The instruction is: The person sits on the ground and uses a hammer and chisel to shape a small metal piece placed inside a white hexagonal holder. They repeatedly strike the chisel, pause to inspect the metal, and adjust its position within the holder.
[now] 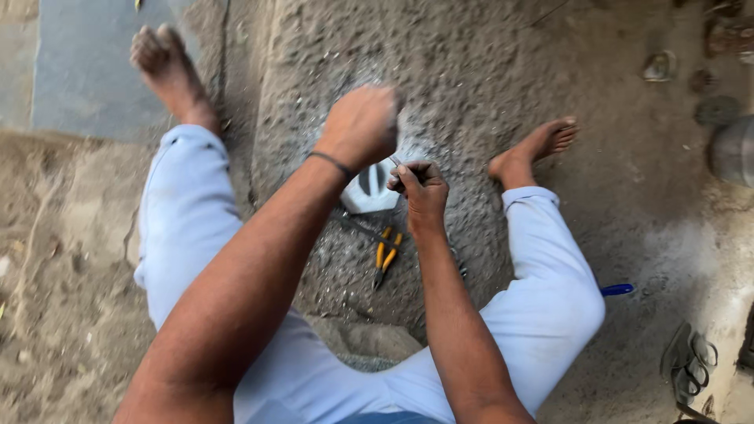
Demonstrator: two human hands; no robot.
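My left hand is raised in a fist above the ground, blurred, with a dark band at the wrist; what it holds is hidden. My right hand is closed on a thin metal rod, whose tip rests on a white stone piece lying on the ground between my legs. The white piece has dark oval cut-outs and is partly covered by both hands. White dust lies around it.
Orange-handled pliers lie on the ground just below the white piece. A blue handle pokes out behind my right knee. Sandals sit at the lower right, a grey rounded object at the right edge, a stone slab at top left.
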